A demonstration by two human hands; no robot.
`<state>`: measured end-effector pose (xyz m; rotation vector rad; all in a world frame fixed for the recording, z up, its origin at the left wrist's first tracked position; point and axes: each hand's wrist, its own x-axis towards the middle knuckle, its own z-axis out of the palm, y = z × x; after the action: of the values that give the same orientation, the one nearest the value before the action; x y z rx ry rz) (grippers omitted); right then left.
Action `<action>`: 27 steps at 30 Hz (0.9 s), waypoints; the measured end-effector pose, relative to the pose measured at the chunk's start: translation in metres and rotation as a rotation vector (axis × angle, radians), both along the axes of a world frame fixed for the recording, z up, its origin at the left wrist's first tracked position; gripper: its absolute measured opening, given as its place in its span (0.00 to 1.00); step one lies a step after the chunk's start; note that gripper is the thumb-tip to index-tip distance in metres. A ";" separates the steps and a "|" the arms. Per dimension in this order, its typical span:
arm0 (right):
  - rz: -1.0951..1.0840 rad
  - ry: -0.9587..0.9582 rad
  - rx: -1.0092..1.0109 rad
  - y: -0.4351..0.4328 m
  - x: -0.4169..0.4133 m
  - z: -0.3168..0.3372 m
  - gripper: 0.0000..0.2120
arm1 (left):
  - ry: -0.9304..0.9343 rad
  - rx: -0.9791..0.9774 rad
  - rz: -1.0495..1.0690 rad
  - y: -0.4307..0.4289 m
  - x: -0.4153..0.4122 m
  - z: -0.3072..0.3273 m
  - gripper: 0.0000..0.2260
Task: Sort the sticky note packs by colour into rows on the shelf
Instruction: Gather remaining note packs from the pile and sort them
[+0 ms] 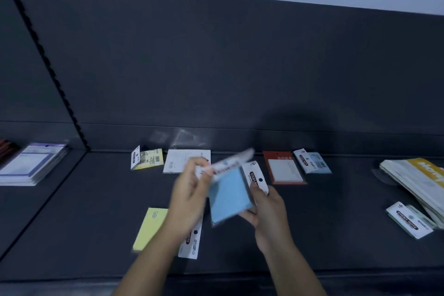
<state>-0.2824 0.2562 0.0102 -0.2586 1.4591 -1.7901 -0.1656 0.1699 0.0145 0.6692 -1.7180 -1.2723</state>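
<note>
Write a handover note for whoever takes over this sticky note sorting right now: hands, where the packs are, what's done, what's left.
Left hand pinches a blurred white-topped pack; right hand grips a blue pack; the two packs overlap above the shelf.
Along the back, left to right: yellow pack, white pack, red pack, second blue pack. Near the front: front yellow pack; far right: greenish pack.
Done: no colour rows formed yet.
Left: probably set the held blue by the back one, pair the yellows, place the rest.
</note>
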 end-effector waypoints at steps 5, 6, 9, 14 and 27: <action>0.014 -0.180 -0.073 0.004 -0.001 -0.005 0.10 | -0.065 0.043 -0.256 0.024 -0.001 -0.010 0.08; 0.014 -0.191 -0.086 0.005 -0.001 -0.007 0.09 | -0.052 0.039 -0.231 0.026 -0.001 -0.007 0.08; 0.056 -0.212 -0.153 0.007 0.004 -0.009 0.08 | -0.107 -0.110 -0.057 0.023 0.001 -0.004 0.09; 0.217 -0.147 -0.206 -0.001 0.016 -0.003 0.09 | -0.301 0.085 0.240 0.009 0.033 0.004 0.29; 0.457 -0.348 -0.124 -0.072 0.173 0.011 0.11 | 0.439 0.802 0.682 -0.021 0.260 0.009 0.07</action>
<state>-0.1090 0.1838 0.0210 -0.2992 0.9541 -1.4633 0.0942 0.1489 0.0236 1.1914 -0.4913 -1.4243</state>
